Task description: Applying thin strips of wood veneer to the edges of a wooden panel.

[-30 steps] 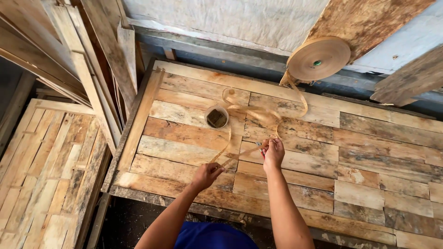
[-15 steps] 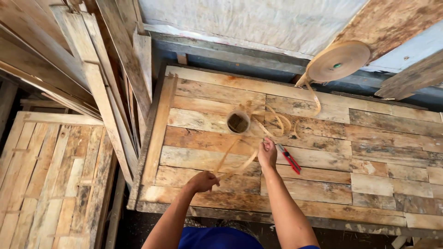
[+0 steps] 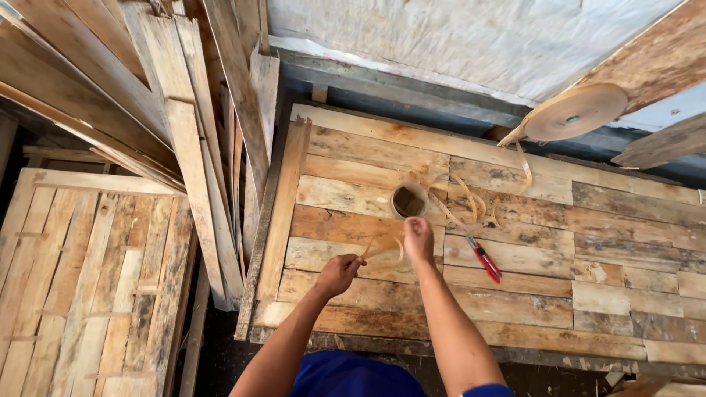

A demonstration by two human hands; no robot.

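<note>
While looking straight down from the head camera, you can see both hands over a patchwork wooden tabletop (image 3: 515, 309) made of mismatched planks. Left hand (image 3: 338, 273) is balled into a fist, clamped on one end of a thin tan strip (image 3: 382, 250), kind of like veneer edging. Right hand (image 3: 418, 239) pinches the other end of that short piece, so the strip runs right between the two hands, which sit close together but not touching. Just past the right hand there's a small round cup (image 3: 409, 201), and more loose strip curls (image 3: 467, 206) pile beside it, trailing up to a big roll of the same stuff (image 3: 575, 112) at the back. Red-handled cutters (image 3: 484, 259) lie just right of the right hand. Stacked boards (image 3: 184, 132) lean off to the left.
</note>
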